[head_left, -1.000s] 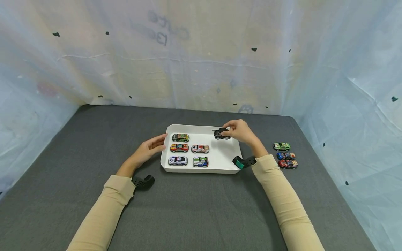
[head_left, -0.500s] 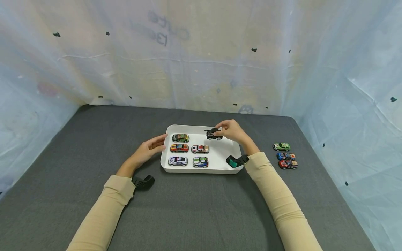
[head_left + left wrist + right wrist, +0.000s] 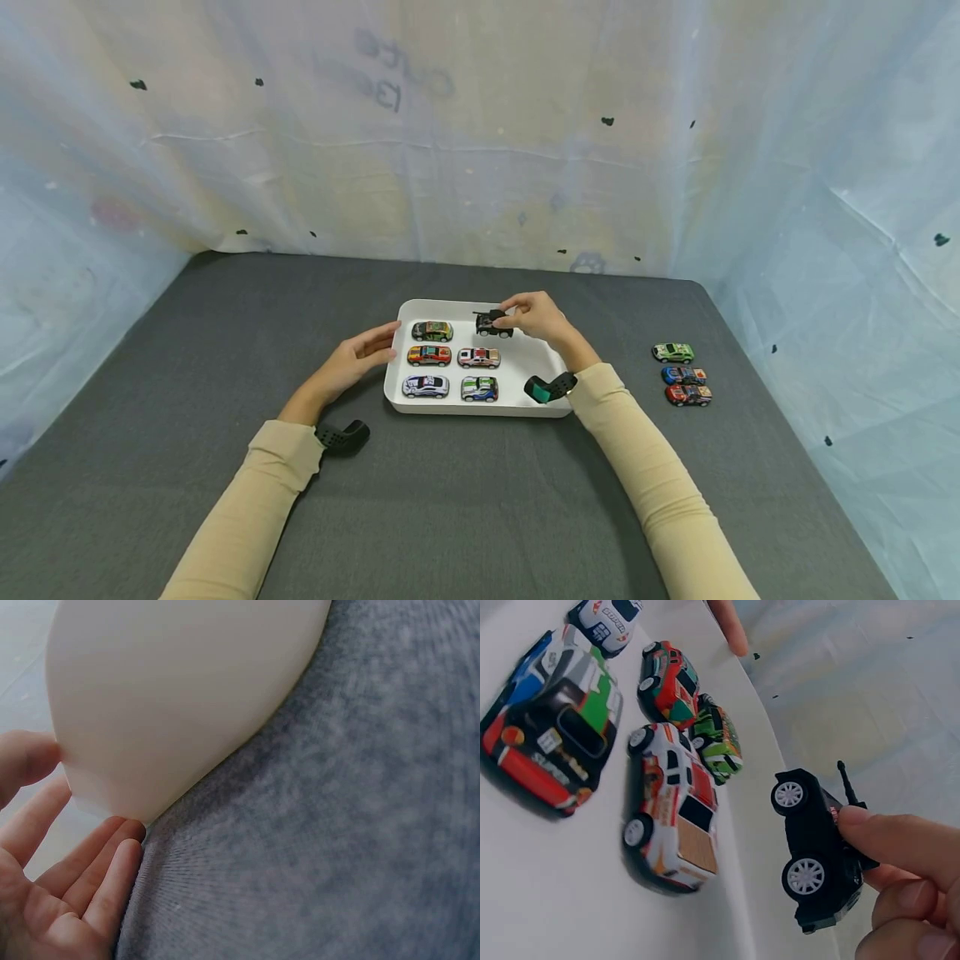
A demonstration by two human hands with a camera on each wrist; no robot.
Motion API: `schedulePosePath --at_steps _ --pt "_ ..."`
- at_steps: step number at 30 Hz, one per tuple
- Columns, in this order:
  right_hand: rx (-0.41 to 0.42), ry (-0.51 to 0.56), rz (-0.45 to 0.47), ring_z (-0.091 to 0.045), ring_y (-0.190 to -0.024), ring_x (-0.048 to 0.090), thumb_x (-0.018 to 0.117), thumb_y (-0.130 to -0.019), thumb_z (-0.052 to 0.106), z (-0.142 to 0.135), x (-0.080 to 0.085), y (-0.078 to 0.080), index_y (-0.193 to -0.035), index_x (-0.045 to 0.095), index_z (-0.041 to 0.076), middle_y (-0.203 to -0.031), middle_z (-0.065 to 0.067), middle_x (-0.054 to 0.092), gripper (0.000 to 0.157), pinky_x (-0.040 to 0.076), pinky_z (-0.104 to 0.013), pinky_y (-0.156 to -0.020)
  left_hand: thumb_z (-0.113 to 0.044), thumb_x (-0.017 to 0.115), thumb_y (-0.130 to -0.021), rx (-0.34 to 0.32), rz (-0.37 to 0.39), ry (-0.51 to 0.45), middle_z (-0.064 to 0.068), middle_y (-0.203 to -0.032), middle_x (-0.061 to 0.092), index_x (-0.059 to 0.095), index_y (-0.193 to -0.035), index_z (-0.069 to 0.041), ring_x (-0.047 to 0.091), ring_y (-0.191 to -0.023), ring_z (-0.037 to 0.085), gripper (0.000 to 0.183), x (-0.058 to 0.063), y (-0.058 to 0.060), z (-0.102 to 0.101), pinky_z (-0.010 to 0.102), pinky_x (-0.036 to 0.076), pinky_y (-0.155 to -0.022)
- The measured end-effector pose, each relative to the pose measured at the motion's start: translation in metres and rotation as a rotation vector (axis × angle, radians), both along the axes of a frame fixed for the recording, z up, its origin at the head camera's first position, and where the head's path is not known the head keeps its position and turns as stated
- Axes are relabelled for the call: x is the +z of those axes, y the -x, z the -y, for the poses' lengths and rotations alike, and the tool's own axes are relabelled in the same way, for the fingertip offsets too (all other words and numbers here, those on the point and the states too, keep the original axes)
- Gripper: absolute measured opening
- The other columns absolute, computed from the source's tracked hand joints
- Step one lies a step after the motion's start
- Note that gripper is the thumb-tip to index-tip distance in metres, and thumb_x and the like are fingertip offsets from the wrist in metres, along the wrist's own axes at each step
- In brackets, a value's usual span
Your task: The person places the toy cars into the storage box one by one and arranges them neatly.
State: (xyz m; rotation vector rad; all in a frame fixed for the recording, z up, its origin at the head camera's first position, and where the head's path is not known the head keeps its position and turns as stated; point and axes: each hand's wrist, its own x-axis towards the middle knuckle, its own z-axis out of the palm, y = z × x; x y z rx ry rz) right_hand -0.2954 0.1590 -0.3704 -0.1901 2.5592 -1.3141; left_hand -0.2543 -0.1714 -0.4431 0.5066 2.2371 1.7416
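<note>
- Five toy cars [image 3: 478,356] already in white tray [image 3: 525,358].
- Black toy vehicle [image 3: 487,325] over tray's far side, pinched in fingers of right hand [image 3: 536,318], not yet set down.
- Left hand [image 3: 347,364] against tray's left end, fingers extended.
- Three outlying cars [image 3: 684,376] on worktop [image 3: 450,508], right of tray, apparently still to load.

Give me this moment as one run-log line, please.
right hand: pinches black toy vehicle over tray | left hand: touches tray's left end | tray: five toy cars | tabletop: three toy cars right of tray
</note>
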Motion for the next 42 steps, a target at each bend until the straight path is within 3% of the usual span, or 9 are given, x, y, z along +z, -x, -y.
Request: schedulePosePath --at_steps 12,19,25,32,42 --pt "-0.019 0.072 0.058 -0.009 -0.046 0.026 0.074 -0.085 0.017 0.015 -0.012 0.006 -0.118 0.067 0.006 -0.045 0.01 0.032 0.035 0.029 -0.026 -0.053 -0.024 0.058 -0.098 -0.002 -0.002 -0.005 0.018 -0.156 0.034 0.032 -0.152 -0.012 0.037 -0.141 0.036 0.061 0.0 -0.001 0.0 0.005 0.043 -0.091" --pt "-0.047 0.057 0.08 -0.009 -0.044 0.024 0.075 -0.085 0.017 0.021 -0.013 0.006 -0.118 0.067 0.007 -0.045 0.009 0.029 0.035 0.024 -0.026 -0.049 -0.025 0.058 -0.097 0.007 -0.005 0.001 0.016 -0.156 0.034 0.033 -0.151 -0.014 0.037 -0.141 0.035 0.06 0.0 -0.001 -0.001 0.006 0.043 -0.091" --pt "-0.059 0.045 0.084 -0.01 -0.046 0.026 0.075 -0.084 0.018 0.021 -0.017 0.008 -0.117 0.068 0.008 -0.046 0.009 0.03 0.035 0.028 -0.027 -0.053 -0.025 0.058 -0.098 0.005 -0.006 0.006 0.016 -0.156 0.034 0.033 -0.152 -0.015 0.038 -0.141 0.035 0.06 -0.001 -0.001 -0.001 0.007 0.044 -0.091" --pt "-0.059 0.043 0.083 -0.01 -0.045 0.024 0.076 -0.083 0.015 0.022 -0.022 0.008 -0.116 0.069 0.007 -0.046 0.009 0.029 0.035 0.023 -0.026 -0.049 -0.025 0.058 -0.098 0.0 0.004 -0.004 0.016 -0.157 0.033 0.033 -0.151 -0.014 0.037 -0.141 0.035 0.06 -0.001 -0.001 -0.002 0.006 0.044 -0.091" --pt "-0.085 0.011 0.086 -0.01 -0.048 0.028 0.078 -0.081 0.014 0.023 -0.025 0.012 -0.114 0.07 0.007 -0.048 0.009 0.032 0.034 0.026 -0.026 -0.05 -0.024 0.058 -0.098 0.001 -0.004 -0.009 0.016 -0.156 0.034 0.033 -0.151 -0.014 0.037 -0.141 0.035 0.06 -0.001 0.0 -0.001 0.006 0.044 -0.091"
